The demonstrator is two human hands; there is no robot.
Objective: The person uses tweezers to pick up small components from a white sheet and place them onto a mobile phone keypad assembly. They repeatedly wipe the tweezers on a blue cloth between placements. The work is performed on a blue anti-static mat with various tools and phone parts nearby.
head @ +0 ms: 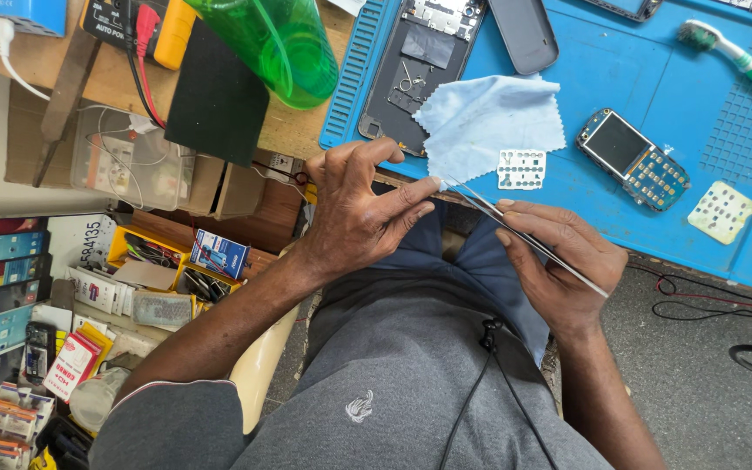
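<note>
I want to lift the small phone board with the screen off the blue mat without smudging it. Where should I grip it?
Probably pinch the small phone board by its two long edges, coming from above: it lies flat and slanted on the blue mat, screen and keypad up, with bare mat along both sides.

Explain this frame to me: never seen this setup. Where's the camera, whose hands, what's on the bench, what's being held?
There is no machine here: a person works with two bare hands. The single picture comes from a camera worn on the head, looking down over the person's chest and lap.

The right hand holds a thin flat panel edge-on; it looks like a phone screen or glass, though I cannot tell which. The left hand pinches the panel's far tip with its fingertips.

Ahead lies a blue work mat. On it are a light blue cloth, an opened phone body with its insides showing, a small bare phone with screen and keypad, two loose keypad pieces and, and a toothbrush. A green bottle lies beside the mat, and a multimeter sits near it.
</note>
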